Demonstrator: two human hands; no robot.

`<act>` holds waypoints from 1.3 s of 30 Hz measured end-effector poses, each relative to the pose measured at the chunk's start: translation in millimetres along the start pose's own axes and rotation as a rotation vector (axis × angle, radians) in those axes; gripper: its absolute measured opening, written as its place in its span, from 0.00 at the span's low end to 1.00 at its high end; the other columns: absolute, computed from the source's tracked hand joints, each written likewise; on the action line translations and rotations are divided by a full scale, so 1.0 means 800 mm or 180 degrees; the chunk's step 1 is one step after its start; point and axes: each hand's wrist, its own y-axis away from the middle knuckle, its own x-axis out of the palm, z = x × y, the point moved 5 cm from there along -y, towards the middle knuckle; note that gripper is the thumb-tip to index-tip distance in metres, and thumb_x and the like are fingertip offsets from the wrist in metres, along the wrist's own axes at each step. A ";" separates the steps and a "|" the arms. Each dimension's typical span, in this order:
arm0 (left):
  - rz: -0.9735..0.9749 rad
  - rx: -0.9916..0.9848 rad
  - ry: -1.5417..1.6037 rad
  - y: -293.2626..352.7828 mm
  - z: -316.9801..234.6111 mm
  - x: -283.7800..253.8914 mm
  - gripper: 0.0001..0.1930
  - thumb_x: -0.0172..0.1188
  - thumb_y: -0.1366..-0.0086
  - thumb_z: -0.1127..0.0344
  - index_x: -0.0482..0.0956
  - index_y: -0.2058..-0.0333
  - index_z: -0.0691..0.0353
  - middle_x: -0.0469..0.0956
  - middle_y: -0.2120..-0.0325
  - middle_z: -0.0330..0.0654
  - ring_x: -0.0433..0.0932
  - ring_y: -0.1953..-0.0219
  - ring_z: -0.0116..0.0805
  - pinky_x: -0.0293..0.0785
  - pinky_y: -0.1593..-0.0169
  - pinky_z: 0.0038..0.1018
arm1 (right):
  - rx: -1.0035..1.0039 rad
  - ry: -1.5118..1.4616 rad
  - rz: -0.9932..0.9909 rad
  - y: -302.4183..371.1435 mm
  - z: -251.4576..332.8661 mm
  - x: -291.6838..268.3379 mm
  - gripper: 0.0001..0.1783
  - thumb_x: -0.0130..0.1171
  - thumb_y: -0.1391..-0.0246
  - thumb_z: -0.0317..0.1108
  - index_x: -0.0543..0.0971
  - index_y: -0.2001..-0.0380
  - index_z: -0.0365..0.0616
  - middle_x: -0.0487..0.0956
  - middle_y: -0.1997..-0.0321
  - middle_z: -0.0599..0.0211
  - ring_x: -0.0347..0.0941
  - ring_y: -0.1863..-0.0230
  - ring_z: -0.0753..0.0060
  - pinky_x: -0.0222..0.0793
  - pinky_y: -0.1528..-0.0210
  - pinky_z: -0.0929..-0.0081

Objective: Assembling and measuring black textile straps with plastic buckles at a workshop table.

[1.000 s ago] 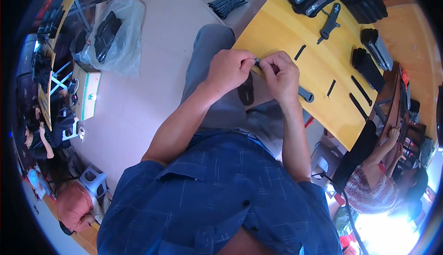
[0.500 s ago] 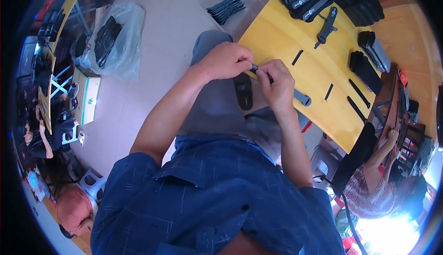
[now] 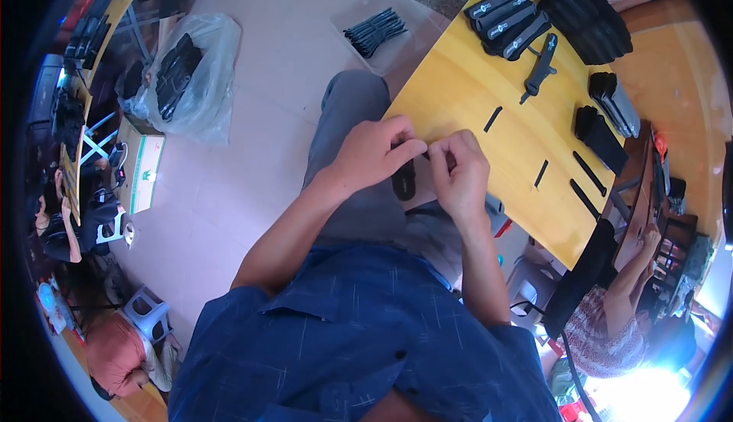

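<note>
Above my lap, at the near left edge of the yellow table (image 3: 443,78), my two hands meet. My left hand (image 3: 374,151) is closed, its thumb stretched toward the right fingertips. My right hand (image 3: 463,168) is closed in a pinch. Between the fingertips a small dark piece (image 3: 425,152) barely shows; its kind is hidden by the fingers. Below it, between my legs, a dark slipper (image 3: 405,184) shows in part. Beside my right wrist a grey piece (image 3: 495,205) sticks out at the table edge.
Short black strips (image 3: 493,119) and longer black strips (image 3: 589,174) lie on the table. Beyond are a black strap piece (image 3: 540,69), labelled black pads (image 3: 504,21) and dark stacks (image 3: 584,13). A clear tray (image 3: 397,59), a plastic bag (image 3: 217,78) and a carton (image 3: 146,170) stand leftward. Other people sit around.
My hands have moved slightly lower and my left thumb now points at the right fingers. The dark piece is more hidden. The grey piece shows less behind my right wrist. The view has shifted a little.
</note>
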 end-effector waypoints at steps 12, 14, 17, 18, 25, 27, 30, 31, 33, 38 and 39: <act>0.0409 -0.0313 0.1229 0.029 0.015 0.027 0.16 0.66 0.31 0.55 0.83 0.64 0.66 0.77 0.79 0.36 0.72 0.74 0.21 0.68 0.69 0.26 | -0.0099 -0.0380 -0.0547 0.048 0.032 -0.004 0.05 0.65 0.43 0.22 0.78 0.70 0.39 0.73 0.70 0.60 0.74 0.74 0.64 0.69 0.72 0.70; 0.0403 -0.0290 0.1556 0.035 0.007 0.029 0.15 0.67 0.30 0.57 0.82 0.65 0.67 0.75 0.78 0.31 0.68 0.72 0.16 0.65 0.69 0.23 | -0.0085 -0.0490 -0.0614 0.049 0.037 -0.006 0.05 0.65 0.42 0.21 0.78 0.70 0.39 0.73 0.69 0.61 0.74 0.74 0.67 0.69 0.72 0.71; 0.0115 -0.0016 0.2140 0.042 -0.008 0.030 0.14 0.67 0.30 0.59 0.81 0.68 0.65 0.73 0.79 0.30 0.68 0.72 0.15 0.65 0.69 0.22 | -0.0231 -0.0609 -0.0646 0.052 0.045 -0.008 0.05 0.64 0.42 0.20 0.77 0.68 0.39 0.74 0.68 0.62 0.73 0.74 0.70 0.67 0.73 0.74; 0.0018 0.0209 0.1963 0.043 -0.009 0.027 0.16 0.67 0.30 0.57 0.81 0.68 0.66 0.74 0.79 0.32 0.68 0.73 0.16 0.65 0.70 0.23 | -0.0188 -0.0739 -0.0617 0.054 0.046 -0.008 0.05 0.63 0.41 0.20 0.77 0.68 0.39 0.75 0.68 0.62 0.73 0.74 0.69 0.68 0.72 0.74; -0.0088 0.0702 0.1298 0.053 -0.022 0.018 0.17 0.66 0.29 0.57 0.79 0.70 0.67 0.72 0.83 0.35 0.66 0.77 0.18 0.64 0.74 0.24 | -0.0077 -0.0402 -0.0091 0.056 0.057 -0.021 0.03 0.59 0.36 0.26 0.75 0.65 0.40 0.77 0.68 0.55 0.77 0.69 0.53 0.72 0.66 0.62; -0.0063 0.0704 0.1366 0.057 -0.019 0.020 0.16 0.65 0.28 0.59 0.79 0.70 0.67 0.72 0.84 0.35 0.65 0.77 0.18 0.64 0.74 0.25 | -0.0089 -0.0044 -0.0012 0.060 0.060 -0.018 0.04 0.59 0.36 0.27 0.74 0.64 0.41 0.78 0.68 0.53 0.78 0.68 0.49 0.73 0.66 0.59; 0.0135 0.0703 0.1472 0.061 -0.022 0.018 0.15 0.64 0.28 0.62 0.78 0.71 0.67 0.72 0.84 0.35 0.65 0.78 0.18 0.63 0.74 0.25 | -0.0282 0.0454 0.0178 0.063 0.065 -0.024 0.06 0.59 0.35 0.31 0.72 0.64 0.43 0.79 0.70 0.53 0.79 0.69 0.46 0.73 0.67 0.54; 0.0297 0.0695 0.1502 0.061 -0.027 0.017 0.14 0.64 0.28 0.63 0.78 0.71 0.67 0.72 0.84 0.35 0.66 0.78 0.18 0.63 0.74 0.25 | -0.0472 0.0586 0.0296 0.064 0.069 -0.027 0.08 0.59 0.36 0.33 0.71 0.63 0.44 0.79 0.72 0.54 0.79 0.70 0.46 0.73 0.69 0.52; 0.0402 0.0711 0.1657 0.063 -0.039 0.016 0.13 0.63 0.28 0.64 0.78 0.71 0.67 0.72 0.84 0.35 0.66 0.77 0.18 0.63 0.74 0.25 | -0.0633 0.0580 0.0335 0.066 0.070 -0.034 0.08 0.59 0.36 0.34 0.71 0.66 0.44 0.78 0.76 0.55 0.78 0.73 0.46 0.72 0.70 0.52; 0.0839 0.0808 0.1730 0.073 -0.065 0.001 0.14 0.62 0.28 0.65 0.76 0.73 0.67 0.72 0.83 0.33 0.67 0.77 0.18 0.62 0.74 0.24 | -0.0998 0.0026 0.0285 0.075 0.080 -0.048 0.12 0.60 0.38 0.35 0.71 0.73 0.45 0.74 0.82 0.58 0.76 0.78 0.48 0.71 0.75 0.53; 0.0963 0.0928 0.1725 0.078 -0.068 -0.003 0.16 0.61 0.28 0.64 0.75 0.74 0.66 0.72 0.83 0.33 0.67 0.78 0.18 0.60 0.75 0.24 | -0.1149 -0.0196 0.0332 0.076 0.091 -0.053 0.12 0.60 0.39 0.34 0.70 0.75 0.45 0.73 0.82 0.58 0.76 0.79 0.48 0.70 0.76 0.54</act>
